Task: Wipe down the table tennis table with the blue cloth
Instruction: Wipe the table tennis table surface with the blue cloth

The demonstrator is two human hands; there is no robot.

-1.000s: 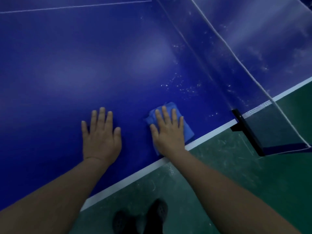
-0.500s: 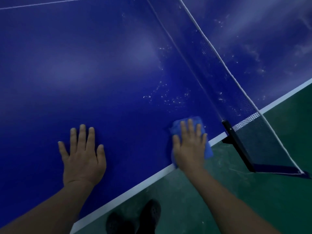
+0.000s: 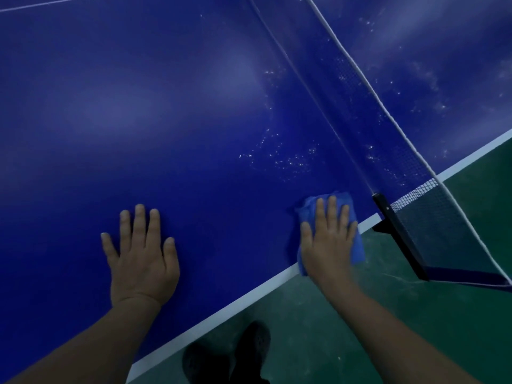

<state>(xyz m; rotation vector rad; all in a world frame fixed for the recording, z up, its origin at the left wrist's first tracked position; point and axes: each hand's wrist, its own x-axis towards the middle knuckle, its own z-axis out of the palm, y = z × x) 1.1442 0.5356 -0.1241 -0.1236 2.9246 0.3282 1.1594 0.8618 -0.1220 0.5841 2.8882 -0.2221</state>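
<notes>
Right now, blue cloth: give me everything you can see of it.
The blue cloth is a small, soft-looking rag, folded or bunched, brighter blue than the table. It lies flat at the table's near edge, straddling the white border line, with its lower right corner hanging just past the edge. The right hand presses on it with straight, spread fingers and covers most of it. It sits just short of the black net post, not touching it.

Cloth [image 3: 357, 245] on table [image 3: 194, 134] edge, left of net [image 3: 415, 167].
</notes>
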